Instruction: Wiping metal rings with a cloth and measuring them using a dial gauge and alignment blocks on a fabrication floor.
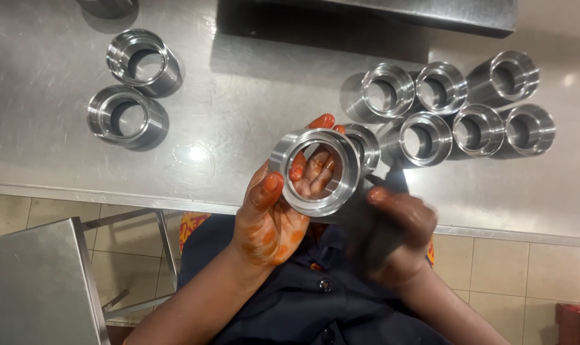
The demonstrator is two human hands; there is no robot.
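Holding: left hand [270, 220] gripped a shiny metal ring [315, 170], thumb on its rim, fingers [312, 167] showing through its bore.
Right hand: right hand [395, 233] was blurred just right of the ring; its grip could not be told, perhaps a dark cloth.
Beyond the hands: seven rings [459, 105] clustered on the bench [239, 96].
Far left: two rings [131, 92] stood apart.
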